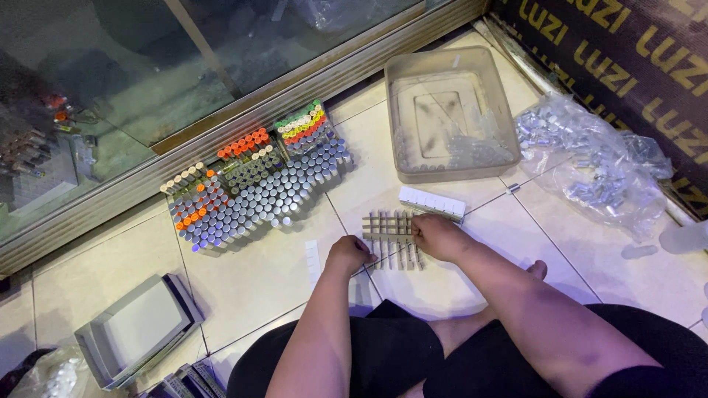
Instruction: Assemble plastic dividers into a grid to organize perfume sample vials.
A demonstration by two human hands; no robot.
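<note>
The person sat on the pale tiled floor [280, 280] with both hands down on a flat row of slim grey and beige tubes [391, 237] laid side by side just ahead of the knees. The left hand [348, 255] rested at the near left end of the row, fingers curled under, apparently pressing the ends level; whether they pinched a tube could not be told. The right hand [436, 236] lay over the right end of the row, fingers bent down onto the tubes, seemingly keeping them from rolling apart.

Just beyond the right fingers lay a long white ridged strip [432, 202], within easy reach. Farther out stood an empty translucent plastic tub [450, 173], and to its right a crumpled clear bag of small silvery pieces [590, 166]. Well beyond the left fingers, upright silver tubes with orange, green and cream caps [254, 180] stood packed against the metal sill of a glass door, so they stayed standing. A grey tray [136, 328] sat off to the near left.
</note>
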